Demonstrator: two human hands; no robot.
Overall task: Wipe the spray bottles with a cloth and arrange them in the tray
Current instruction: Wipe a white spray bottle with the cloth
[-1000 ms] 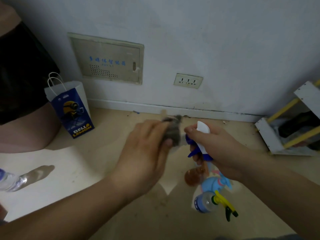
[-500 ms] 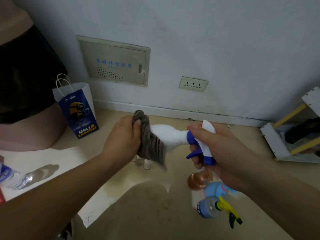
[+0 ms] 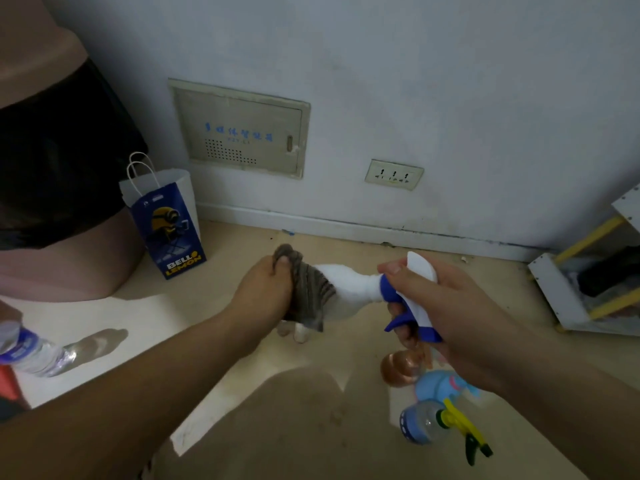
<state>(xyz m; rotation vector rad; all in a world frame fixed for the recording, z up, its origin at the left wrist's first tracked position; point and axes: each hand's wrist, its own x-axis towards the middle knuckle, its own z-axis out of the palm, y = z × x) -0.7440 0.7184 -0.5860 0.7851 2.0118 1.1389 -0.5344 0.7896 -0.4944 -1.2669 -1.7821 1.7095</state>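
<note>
A white spray bottle (image 3: 346,289) with a blue-and-white trigger head lies sideways in the air, above the floor. My right hand (image 3: 446,306) grips its trigger head. My left hand (image 3: 266,289) holds a grey striped cloth (image 3: 310,299) wrapped around the bottle's base end. On the floor below my right hand lie a copper-coloured bottle (image 3: 398,367), a blue cartoon-shaped bottle (image 3: 440,386) and a clear blue bottle with a yellow-green sprayer (image 3: 436,426). I see no tray that I can name for sure.
A blue and white paper bag (image 3: 166,230) stands by the wall at the left. A clear water bottle (image 3: 27,351) lies at the far left edge. A white and yellow rack (image 3: 588,289) sits at the right. Another person stands at the left.
My left hand slid the cloth from the bottle's neck down to its base, baring the white body. The camera view shifted slightly.
</note>
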